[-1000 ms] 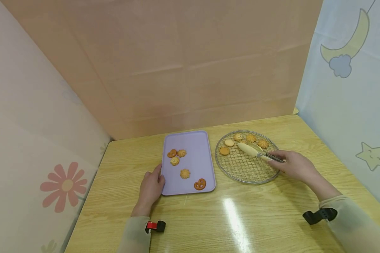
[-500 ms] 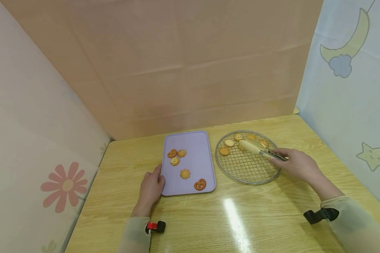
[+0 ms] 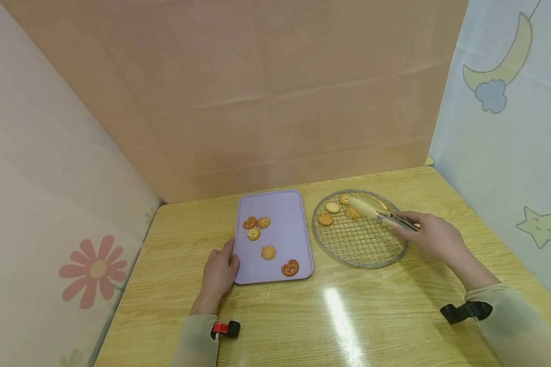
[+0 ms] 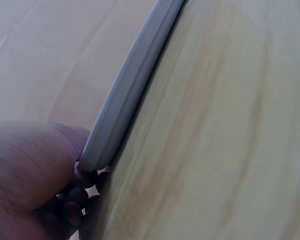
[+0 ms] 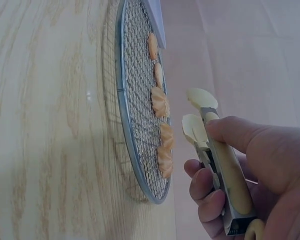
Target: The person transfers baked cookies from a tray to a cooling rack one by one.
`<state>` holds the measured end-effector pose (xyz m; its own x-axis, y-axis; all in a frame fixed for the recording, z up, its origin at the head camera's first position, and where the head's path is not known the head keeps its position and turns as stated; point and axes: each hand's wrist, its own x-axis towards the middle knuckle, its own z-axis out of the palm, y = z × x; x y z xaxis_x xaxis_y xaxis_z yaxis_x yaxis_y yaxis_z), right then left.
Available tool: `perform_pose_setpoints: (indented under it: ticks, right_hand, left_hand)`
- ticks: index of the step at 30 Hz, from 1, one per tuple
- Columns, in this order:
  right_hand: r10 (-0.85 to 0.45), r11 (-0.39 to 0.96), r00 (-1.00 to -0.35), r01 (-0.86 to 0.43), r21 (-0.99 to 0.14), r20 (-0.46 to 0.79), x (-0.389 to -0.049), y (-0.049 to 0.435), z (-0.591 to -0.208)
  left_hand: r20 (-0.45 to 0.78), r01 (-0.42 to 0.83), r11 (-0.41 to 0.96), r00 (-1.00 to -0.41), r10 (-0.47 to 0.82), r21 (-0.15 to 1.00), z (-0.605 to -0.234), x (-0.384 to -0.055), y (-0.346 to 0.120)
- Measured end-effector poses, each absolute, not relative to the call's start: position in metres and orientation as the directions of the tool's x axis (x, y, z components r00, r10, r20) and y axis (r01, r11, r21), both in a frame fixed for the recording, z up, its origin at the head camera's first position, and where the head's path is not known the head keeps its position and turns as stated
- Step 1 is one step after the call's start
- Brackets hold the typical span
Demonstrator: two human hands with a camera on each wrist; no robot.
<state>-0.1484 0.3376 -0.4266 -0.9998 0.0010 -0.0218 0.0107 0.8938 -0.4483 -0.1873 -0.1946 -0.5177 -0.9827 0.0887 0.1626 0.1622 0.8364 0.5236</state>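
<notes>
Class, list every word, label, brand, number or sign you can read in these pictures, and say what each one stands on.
There are none to quote.
The tongs, the purple tray and the wire rack show no readable lettering.
The side walls carry only drawings, such as a flower, a moon and a star.
Any print on the wrist bands would be too small to read.

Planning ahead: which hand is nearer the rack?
Right: the right hand is by the rack, at its right edge; the left hand is across the tray, farther left.
</notes>
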Motion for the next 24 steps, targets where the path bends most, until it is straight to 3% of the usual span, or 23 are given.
perform_pose_setpoints:
  ticks: [11, 24]
  right_hand:
    - [-0.001, 0.89, -0.999, -0.021, -0.455, 0.045, -0.151, 0.306, -0.427]
    - [-0.105, 0.894, -0.983, -0.159, -0.418, 0.15, -0.165, 0.261, -0.43]
  left_hand:
    - [0.144, 0.152, 0.84, -0.986, 0.09, 0.521, -0.518, -0.188, -0.194]
    - [0.146, 0.154, 0.837, -0.985, 0.089, 0.526, -0.517, -0.187, -0.194]
